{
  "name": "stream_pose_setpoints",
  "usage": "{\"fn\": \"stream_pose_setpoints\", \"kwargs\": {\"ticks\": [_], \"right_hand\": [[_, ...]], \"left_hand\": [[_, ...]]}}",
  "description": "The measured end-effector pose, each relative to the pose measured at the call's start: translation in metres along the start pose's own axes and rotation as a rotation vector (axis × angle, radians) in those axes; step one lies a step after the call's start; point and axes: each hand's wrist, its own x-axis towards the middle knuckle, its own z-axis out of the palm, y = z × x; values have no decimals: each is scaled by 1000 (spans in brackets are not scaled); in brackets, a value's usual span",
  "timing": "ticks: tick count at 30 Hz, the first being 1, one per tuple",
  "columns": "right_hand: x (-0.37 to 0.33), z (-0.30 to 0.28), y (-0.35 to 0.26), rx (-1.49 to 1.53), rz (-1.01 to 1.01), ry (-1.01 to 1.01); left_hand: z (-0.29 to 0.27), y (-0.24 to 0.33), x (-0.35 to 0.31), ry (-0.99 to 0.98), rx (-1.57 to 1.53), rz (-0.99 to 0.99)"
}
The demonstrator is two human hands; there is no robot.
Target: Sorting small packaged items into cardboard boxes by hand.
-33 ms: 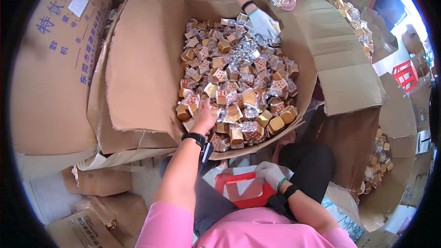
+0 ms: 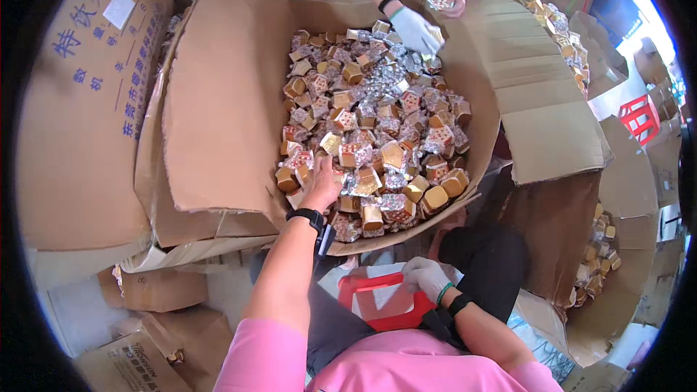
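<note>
"Cardboard on nearly every side, with a tall printed box (image 2: 80, 152) close at the left. And in the middle?"

"Small wrapped pieces (image 2: 393, 156), some house-shaped, gold, tan and red-patterned, heaped loose inside a big cardboard box (image 2: 470, 76)."

"Left hand (image 2: 321, 187)?"

"Bare, down among the pieces at the near left of the heap. Fingertips partly hidden; cannot tell whether gripping a piece or only touching."

"Right hand (image 2: 426, 278)?"

"Gloved, low over the lap, fingers bent at the edge of a red plastic item (image 2: 406, 319). Gripping or merely resting, hard to tell."

"Advice for the reach?"

"Pinch by the solid body, not by the loose, shiny wrap, probably prone to slipping. Lift straight up, gently, to avoid dragging neighbours along. Best to stay clear of the co-worker's gloved hand (image 2: 417, 31) at the far side."

"Around the heap?"

"Folded-out flaps: a broad one (image 2: 225, 101) at the left, a creased one (image 2: 544, 109) at the right."

"And the room?"

"At the right, another carton (image 2: 637, 283) with similar pieces (image 2: 595, 268); farther off, a red stool (image 2: 637, 107). Lower left, smaller cartons (image 2: 163, 290)."
</note>
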Motion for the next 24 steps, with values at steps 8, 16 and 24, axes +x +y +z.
{"fn": "stream_pose_setpoints", "kwargs": {"ticks": [8, 16, 24], "right_hand": [[-4, -3, -15, 224, 83, -149], [-2, -3, -16, 340, -17, -169], [-5, -4, -27, 530, -117, -353]], "left_hand": [[7, -9, 4, -92, 504, 337], [-28, -15, -24, -57, -203, 161], [-55, 0, -100, -364, -1281, -263]]}}
